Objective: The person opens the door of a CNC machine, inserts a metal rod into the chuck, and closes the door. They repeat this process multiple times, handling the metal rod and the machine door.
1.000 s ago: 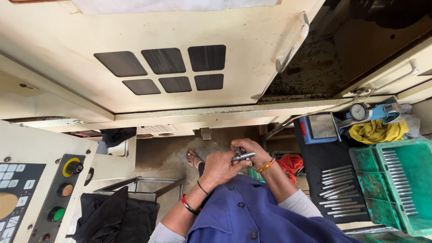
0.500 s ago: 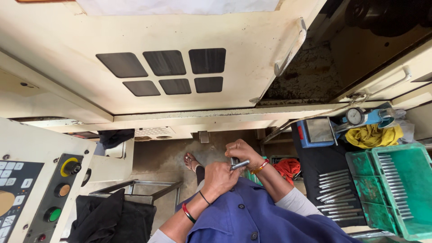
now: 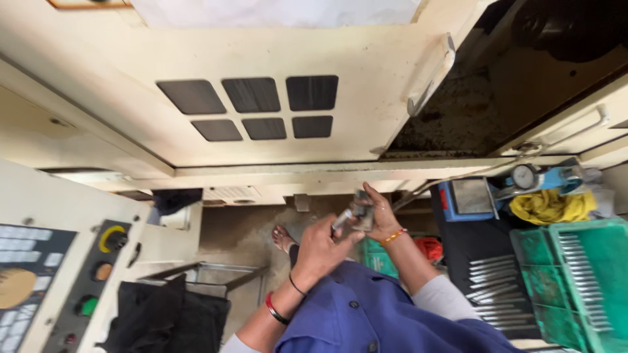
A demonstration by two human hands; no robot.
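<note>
1. The head camera is looking straight down at a person in a blue work shirt point(image 3: 366, 314) who is standing in front of a cream machine door point(image 3: 261, 78) that has six dark window panes.
2. The left hand point(image 3: 320, 252), wearing a red bangle and a dark thread at the wrist, is closing its fingers around a slim metal rod point(image 3: 342, 219), and the rod's bright end is pointing up toward the other hand.
3. The right hand point(image 3: 379, 212), with a red and yellow thread at the wrist, is gripping a small grey metal block point(image 3: 362, 210); its fingers are curling around the block's far side.
4. The rod and the block are meeting between the two hands, held in the air above the floor, just below the lower edge of the machine door; whether the rod is entering the block I cannot tell.
5. A sandalled foot point(image 3: 282, 236) is showing on the floor below the hands.
6. At the left edge, a control panel point(image 3: 85, 281) is carrying a yellow-ringed knob and coloured buttons.
7. At the right edge, a green tray point(image 3: 589, 242) is holding rows of metal pins point(image 3: 579, 274), with more pins lying on a dark mat point(image 3: 458, 252) beside it.
8. A yellow cloth point(image 3: 549, 206) is lying near the tray's far edge, beside a round dial gauge point(image 3: 524, 176).
</note>
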